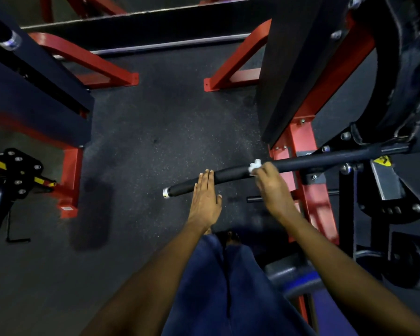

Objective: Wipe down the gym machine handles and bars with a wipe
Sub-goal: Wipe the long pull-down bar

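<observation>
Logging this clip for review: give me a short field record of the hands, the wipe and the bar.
left hand: flat, fingers straight, resting on the bar
right hand: holds the wipe against the bar
wipe: white, crumpled, partway along the bar
bar: black, with a silver end cap at its free end
machine frame: red
floor: dark, speckled

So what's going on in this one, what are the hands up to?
A person is cleaning a gym machine. The right hand presses a crumpled white wipe against the long black padded bar partway along it. The left hand rests flat, fingers straight, on the bar nearer its silver-capped free end. The bar juts out from the red machine frame over the dark speckled floor.
</observation>
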Available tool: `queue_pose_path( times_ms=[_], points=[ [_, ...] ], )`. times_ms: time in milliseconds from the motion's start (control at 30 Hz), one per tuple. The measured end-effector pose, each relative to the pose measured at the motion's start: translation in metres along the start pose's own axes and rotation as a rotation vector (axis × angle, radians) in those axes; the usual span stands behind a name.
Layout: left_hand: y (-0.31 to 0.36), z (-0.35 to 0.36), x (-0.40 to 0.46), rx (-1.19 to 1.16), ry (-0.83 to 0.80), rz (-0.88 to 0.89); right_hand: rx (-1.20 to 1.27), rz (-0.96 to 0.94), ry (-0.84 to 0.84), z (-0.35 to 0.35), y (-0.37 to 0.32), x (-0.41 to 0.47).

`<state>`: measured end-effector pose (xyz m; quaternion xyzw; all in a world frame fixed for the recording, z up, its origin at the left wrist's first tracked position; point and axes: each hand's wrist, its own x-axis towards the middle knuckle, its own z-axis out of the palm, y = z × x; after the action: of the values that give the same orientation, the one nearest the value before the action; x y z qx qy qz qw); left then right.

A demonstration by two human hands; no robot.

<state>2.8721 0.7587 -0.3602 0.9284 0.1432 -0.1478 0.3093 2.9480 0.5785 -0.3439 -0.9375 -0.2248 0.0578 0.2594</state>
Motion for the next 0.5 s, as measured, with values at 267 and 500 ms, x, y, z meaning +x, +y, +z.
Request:
queue_pose_path(
  times_ms=[267,500],
  points=[
    [-0.004,0.003,-0.004,-0.015,0.007,0.005,0.004,-0.047,-0.043,0.035,-0.053,-0.005],
    [-0.003,0.002,-0.003,-0.037,0.013,0.0,0.016,0.34,0.285,-0.019,0.005,0.009]
  ],
)
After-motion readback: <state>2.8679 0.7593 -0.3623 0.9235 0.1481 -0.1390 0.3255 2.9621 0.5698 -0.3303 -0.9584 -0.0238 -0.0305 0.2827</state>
